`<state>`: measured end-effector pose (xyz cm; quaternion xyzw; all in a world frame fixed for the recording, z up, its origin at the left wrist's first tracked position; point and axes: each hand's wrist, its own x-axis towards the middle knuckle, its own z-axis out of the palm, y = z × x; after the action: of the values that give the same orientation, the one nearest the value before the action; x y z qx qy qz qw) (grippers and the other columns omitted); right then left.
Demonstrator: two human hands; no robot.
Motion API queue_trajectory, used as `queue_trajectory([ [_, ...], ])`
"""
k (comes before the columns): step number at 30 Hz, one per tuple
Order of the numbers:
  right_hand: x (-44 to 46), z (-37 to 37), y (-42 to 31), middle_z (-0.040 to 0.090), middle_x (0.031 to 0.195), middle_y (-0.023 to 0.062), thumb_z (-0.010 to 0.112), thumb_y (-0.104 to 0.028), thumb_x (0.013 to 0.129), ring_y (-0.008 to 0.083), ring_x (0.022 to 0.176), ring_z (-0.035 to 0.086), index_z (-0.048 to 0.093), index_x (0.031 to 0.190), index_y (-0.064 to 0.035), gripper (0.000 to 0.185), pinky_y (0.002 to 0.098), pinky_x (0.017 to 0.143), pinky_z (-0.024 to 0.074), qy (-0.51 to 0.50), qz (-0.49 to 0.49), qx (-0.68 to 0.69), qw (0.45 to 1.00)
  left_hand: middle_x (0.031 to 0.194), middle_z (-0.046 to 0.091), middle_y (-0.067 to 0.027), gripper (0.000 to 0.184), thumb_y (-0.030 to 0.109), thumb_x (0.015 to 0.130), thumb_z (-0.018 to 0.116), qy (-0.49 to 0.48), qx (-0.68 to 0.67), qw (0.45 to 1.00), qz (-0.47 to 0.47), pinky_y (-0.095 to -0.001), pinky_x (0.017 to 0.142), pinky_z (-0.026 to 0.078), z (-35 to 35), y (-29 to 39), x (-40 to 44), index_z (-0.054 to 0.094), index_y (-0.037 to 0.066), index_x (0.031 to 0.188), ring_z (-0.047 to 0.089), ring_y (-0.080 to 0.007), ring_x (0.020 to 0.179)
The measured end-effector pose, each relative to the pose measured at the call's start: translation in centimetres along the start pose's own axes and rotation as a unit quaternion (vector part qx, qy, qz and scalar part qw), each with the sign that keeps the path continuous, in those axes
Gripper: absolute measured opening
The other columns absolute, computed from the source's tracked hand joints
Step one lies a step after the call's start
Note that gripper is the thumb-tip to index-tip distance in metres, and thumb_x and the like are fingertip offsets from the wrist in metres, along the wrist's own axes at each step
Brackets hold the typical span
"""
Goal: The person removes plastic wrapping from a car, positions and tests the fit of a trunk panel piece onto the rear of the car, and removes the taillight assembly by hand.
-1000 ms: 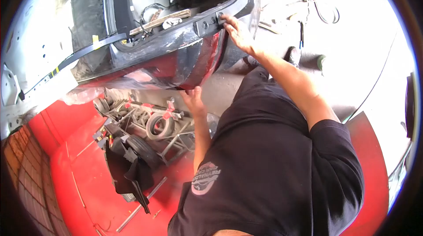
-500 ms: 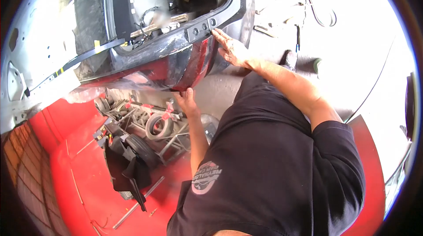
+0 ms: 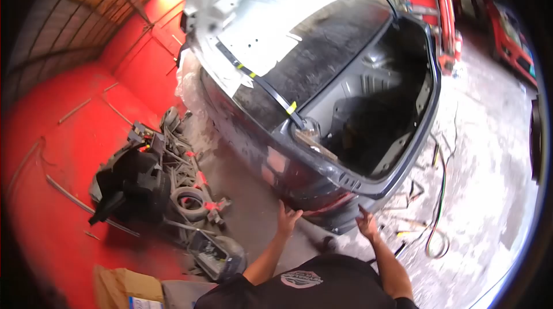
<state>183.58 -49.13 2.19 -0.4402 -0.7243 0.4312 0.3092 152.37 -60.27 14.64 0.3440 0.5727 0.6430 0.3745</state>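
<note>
The rear corner of a dark grey car body [image 3: 305, 179], scuffed and partly sanded, stands in front of me with its trunk opening uncovered. A red tail light [image 3: 333, 205] sits low on that corner. On the left, my left hand [image 3: 288, 219] is at the car's side edge, thumb and fingers spread. My right hand [image 3: 367, 225] is at the other side of the corner, by the dark lower panel [image 3: 343, 218], its fingers apart. Whether either hand touches the car I cannot tell. Neither hand holds anything that I can see.
A raised white-grey panel [image 3: 230, 15] and a black strut with yellow tape [image 3: 268, 89] stand over the car. To the left lie a small tire [image 3: 190, 202], black plastic parts [image 3: 129, 179] and metal scrap. A hose [image 3: 440, 222] trails across the floor at right.
My view has swung up and back, showing more of the car. My right hand has come off the panel edge above the tail light and moved lower beside the corner. Left-hand fingers are spread wider.
</note>
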Motion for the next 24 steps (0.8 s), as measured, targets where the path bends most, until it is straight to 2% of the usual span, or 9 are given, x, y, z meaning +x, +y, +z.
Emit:
queue_trajectory([
  [1,-0.6,1.2,2.1,0.073,0.108,0.0285,0.066,-0.009,0.085,0.0433,0.105,0.071,0.053,0.145,-0.0038,0.062,0.0456,0.087,0.0580,0.062,-0.064,0.040,0.995,0.158,0.033,-0.0196,0.113,0.006,0.088,0.080,0.015,-0.009,1.000,-0.003,-0.0397,0.113,0.041,0.1,-0.6,-0.3,-0.004,-0.005,0.163,0.048,-0.0324,0.137],
  [3,-1.5,-0.3,1.3,0.073,0.105,0.0295,0.061,-0.013,0.087,0.0441,0.100,0.072,0.060,0.135,0.0038,0.051,0.0480,0.088,0.0569,0.011,0.028,0.074,0.997,0.163,0.029,-0.0229,0.118,0.015,0.085,0.085,0.044,0.021,0.999,-0.017,-0.0413,0.116,0.039,-1.5,-3.7,0.3,-0.002,-0.007,0.162,0.044,-0.0359,0.142],
  [5,-1.7,-0.7,2.9,0.074,0.102,0.0280,0.058,-0.017,0.089,0.0400,0.095,0.074,0.061,0.133,0.0066,0.050,0.0464,0.086,0.0576,-0.011,0.003,0.040,0.999,0.164,0.027,-0.0244,0.118,0.019,0.084,0.087,0.055,0.025,0.998,0.004,-0.0426,0.118,0.038,-1.5,-4.4,0.5,0.003,-0.008,0.162,0.042,-0.0369,0.144],
  [8,-1.9,-3.2,2.6,0.076,0.100,0.0238,0.056,-0.011,0.086,0.0260,0.082,0.076,0.055,0.142,0.0065,0.059,0.0355,0.075,0.0593,-0.063,0.055,0.068,0.994,0.162,0.031,-0.0255,0.109,0.021,0.083,0.088,0.077,0.074,0.994,0.031,-0.0451,0.116,0.040,-1.6,-5.0,0.3,0.017,-0.009,0.160,0.046,-0.0376,0.141],
  [12,-0.8,-5.8,1.6,0.076,0.099,0.0274,0.052,-0.014,0.090,0.0308,0.085,0.077,0.057,0.136,0.0126,0.053,0.0382,0.077,0.0600,-0.017,0.055,0.108,0.992,0.150,0.044,-0.0228,0.086,0.020,0.085,0.085,0.131,0.118,0.976,0.131,-0.0435,0.110,0.045,-2.5,-6.1,2.0,0.039,-0.005,0.153,0.055,-0.0339,0.129],
  [17,1.2,-9.6,-2.7,0.076,0.096,0.0266,0.052,-0.016,0.090,0.0285,0.083,0.077,0.058,0.135,0.0120,0.053,0.0353,0.073,0.0592,0.039,0.086,0.097,0.991,0.131,0.058,-0.0186,0.055,0.012,0.090,0.076,0.186,0.242,0.900,0.311,-0.0423,0.103,0.047,-0.9,10.9,6.1,0.055,-0.002,0.139,0.059,-0.0333,0.118],
  [19,3.7,-10.4,-2.1,0.077,0.098,0.0182,0.052,-0.016,0.091,0.0197,0.079,0.075,0.058,0.139,0.0065,0.053,0.0315,0.064,0.0563,0.071,0.085,0.085,0.990,0.128,0.061,-0.0198,0.045,0.009,0.092,0.073,0.200,0.280,0.855,0.387,-0.0435,0.104,0.046,-1.5,16.2,10.1,0.059,-0.003,0.133,0.059,-0.0360,0.119],
  [21,7.1,-12.1,-3.2,0.076,0.093,0.0184,0.053,-0.016,0.092,0.0227,0.075,0.073,0.060,0.135,0.0096,0.051,0.0343,0.063,0.0548,0.116,-0.033,-0.018,0.993,0.128,0.063,-0.0213,0.037,0.009,0.094,0.072,0.187,0.278,0.834,0.439,-0.0445,0.106,0.045,-1.8,22.7,14.3,0.063,-0.003,0.127,0.059,-0.0382,0.121],
  [24,11.1,-15.4,-16.2,0.075,0.089,0.0171,0.056,-0.019,0.092,0.0237,0.085,0.071,0.060,0.135,0.0083,0.051,0.0345,0.080,0.0544,0.157,-0.078,-0.010,0.984,0.129,0.061,-0.0213,0.037,0.012,0.095,0.071,0.158,0.271,0.796,0.518,-0.0434,0.106,0.045,-1.0,32.5,19.2,0.062,-0.004,0.127,0.058,-0.0382,0.122],
])
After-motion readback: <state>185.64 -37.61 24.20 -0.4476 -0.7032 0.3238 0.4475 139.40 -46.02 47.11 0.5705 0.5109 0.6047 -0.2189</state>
